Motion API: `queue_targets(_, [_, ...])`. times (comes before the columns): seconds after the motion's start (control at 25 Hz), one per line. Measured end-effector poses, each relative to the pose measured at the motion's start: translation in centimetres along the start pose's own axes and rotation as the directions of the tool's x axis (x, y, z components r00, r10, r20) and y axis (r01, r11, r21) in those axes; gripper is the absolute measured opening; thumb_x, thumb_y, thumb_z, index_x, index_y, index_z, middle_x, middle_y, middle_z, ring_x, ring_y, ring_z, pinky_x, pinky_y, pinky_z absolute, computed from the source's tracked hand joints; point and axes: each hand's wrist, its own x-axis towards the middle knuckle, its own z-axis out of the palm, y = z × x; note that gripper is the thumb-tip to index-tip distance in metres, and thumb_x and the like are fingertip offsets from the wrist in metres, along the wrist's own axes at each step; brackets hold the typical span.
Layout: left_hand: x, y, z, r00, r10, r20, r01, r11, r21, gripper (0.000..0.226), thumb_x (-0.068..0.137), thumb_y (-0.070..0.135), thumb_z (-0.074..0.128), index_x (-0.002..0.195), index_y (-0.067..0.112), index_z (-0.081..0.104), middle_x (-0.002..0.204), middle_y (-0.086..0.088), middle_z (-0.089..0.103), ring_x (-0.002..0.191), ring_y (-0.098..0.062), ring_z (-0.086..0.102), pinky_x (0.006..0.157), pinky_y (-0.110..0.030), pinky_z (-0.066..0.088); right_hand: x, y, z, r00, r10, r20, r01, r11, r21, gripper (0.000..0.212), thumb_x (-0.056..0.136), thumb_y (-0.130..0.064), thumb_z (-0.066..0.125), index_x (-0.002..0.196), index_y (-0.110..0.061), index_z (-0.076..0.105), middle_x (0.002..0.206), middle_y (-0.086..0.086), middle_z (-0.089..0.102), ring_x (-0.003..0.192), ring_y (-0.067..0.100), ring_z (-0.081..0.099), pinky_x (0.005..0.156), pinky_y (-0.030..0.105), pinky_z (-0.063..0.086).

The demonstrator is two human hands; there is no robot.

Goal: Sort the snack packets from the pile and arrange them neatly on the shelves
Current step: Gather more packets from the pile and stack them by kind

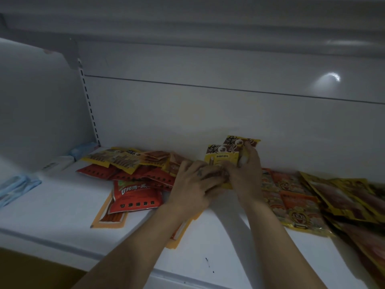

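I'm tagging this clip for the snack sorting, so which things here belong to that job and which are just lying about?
Job: yellow packets, held in left hand and right hand; red packets; orange packets; shelf.
Lying about: pale blue packs; white pack, both at far left.

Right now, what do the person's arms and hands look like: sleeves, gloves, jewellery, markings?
Both forearms are bare to the frame's edge: no sleeves, gloves or watch show. The left hand bears a small dark mark on its back; the right hand shows none.
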Motion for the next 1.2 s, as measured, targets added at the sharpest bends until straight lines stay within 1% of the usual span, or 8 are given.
queue_targets(0.2, [0.4,-1.0,-1.1,0.935,-0.331,0.13,0.322,0.943,0.081,0.029,0.089,0.04,0.053,0.1,0.023,0.074,0.108,0.001,0.069,0.098,-0.026,0.059,0.086,-0.044,0.041,-0.2,-1.1,-0.6,0.969,-0.215,-0.12,0.222,0.974,0.04,0.057,0.09,-0.004,0.066,0.142,-0.01,0.044,0.136,-0.002,0.043,0.114,-0.01,0.04,0.091,0.0,0.036])
queue_targets(0.36, [0.7,-2.7,-3.5,0.846,-0.428,0.318,0.37,0.901,0.228,0.035,0.087,0.041,0.043,0.097,0.027,0.073,0.102,0.005,0.069,0.097,-0.026,0.06,0.085,-0.04,0.037,0.3,-1.6,0.2,0.955,-0.247,-0.165,0.26,0.963,0.064,0.05,0.092,-0.012,0.066,0.139,-0.01,0.048,0.134,0.007,0.053,0.115,0.009,0.055,0.089,0.015,0.048])
queue_targets(0.44, [0.3,-4.5,-5.7,0.755,-0.526,0.392,0.395,0.842,0.369,0.04,0.088,0.046,0.038,0.106,0.031,0.07,0.11,0.006,0.067,0.107,-0.025,0.058,0.091,-0.039,0.033,0.0,-2.2,1.3,0.972,-0.21,-0.102,0.221,0.97,0.105,0.045,0.094,-0.017,0.064,0.136,-0.012,0.052,0.123,0.0,0.06,0.101,-0.001,0.06,0.079,0.014,0.05])
queue_targets(0.56, [-0.7,-8.0,-9.3,0.653,-0.672,0.349,0.471,0.721,0.508,0.051,0.088,0.046,0.029,0.119,0.027,0.065,0.12,-0.002,0.065,0.115,-0.028,0.055,0.095,-0.039,0.035,-0.6,-3.3,4.3,0.986,-0.165,0.037,0.159,0.979,0.128,0.041,0.096,-0.019,0.061,0.136,-0.022,0.054,0.115,-0.019,0.06,0.093,-0.014,0.058,0.075,0.011,0.047])
queue_targets(0.68, [-1.6,-12.6,-12.2,0.491,-0.803,0.338,0.573,0.59,0.568,0.04,0.098,0.038,0.035,0.129,0.026,0.057,0.13,-0.004,0.059,0.121,-0.027,0.051,0.1,-0.039,0.036,-0.9,-4.4,8.9,0.978,-0.094,0.189,0.091,0.996,0.023,0.034,0.098,-0.019,0.056,0.13,-0.028,0.061,0.12,-0.014,0.063,0.109,0.007,0.06,0.088,0.027,0.048])
queue_targets(0.84, [-3.3,-16.9,-13.7,0.389,-0.87,0.302,0.637,0.491,0.595,0.04,0.1,0.038,0.04,0.135,0.024,0.05,0.134,-0.008,0.056,0.124,-0.028,0.05,0.098,-0.038,0.039,-1.5,-6.2,14.6,0.939,0.045,0.34,-0.034,0.999,-0.039,0.022,0.098,-0.021,0.055,0.113,-0.022,0.071,0.09,-0.015,0.064,0.08,0.013,0.062,0.055,0.012,0.042])
queue_targets(1.08, [-2.1,-20.2,-12.6,0.283,-0.844,0.456,0.627,0.523,0.578,0.053,0.091,0.058,0.051,0.122,0.015,0.058,0.121,-0.008,0.064,0.111,-0.027,0.059,0.091,-0.033,0.043,-0.4,-6.3,19.3,0.869,0.22,0.442,-0.187,0.975,-0.119,0.046,0.083,-0.009,0.073,0.126,-0.018,0.059,0.122,0.005,0.056,0.081,0.005,0.055,0.05,0.01,0.041])
queue_targets(1.2, [-2.0,-21.0,-11.7,0.208,-0.818,0.536,0.619,0.535,0.576,0.04,0.088,0.053,0.061,0.083,0.013,0.058,0.096,-0.01,0.068,0.072,-0.017,0.057,0.064,-0.026,0.042,0.0,-6.4,19.8,0.888,0.217,0.404,-0.195,0.976,-0.096,0.047,0.085,-0.006,0.07,0.128,-0.02,0.058,0.12,0.004,0.058,0.078,0.002,0.055,0.052,0.011,0.041])
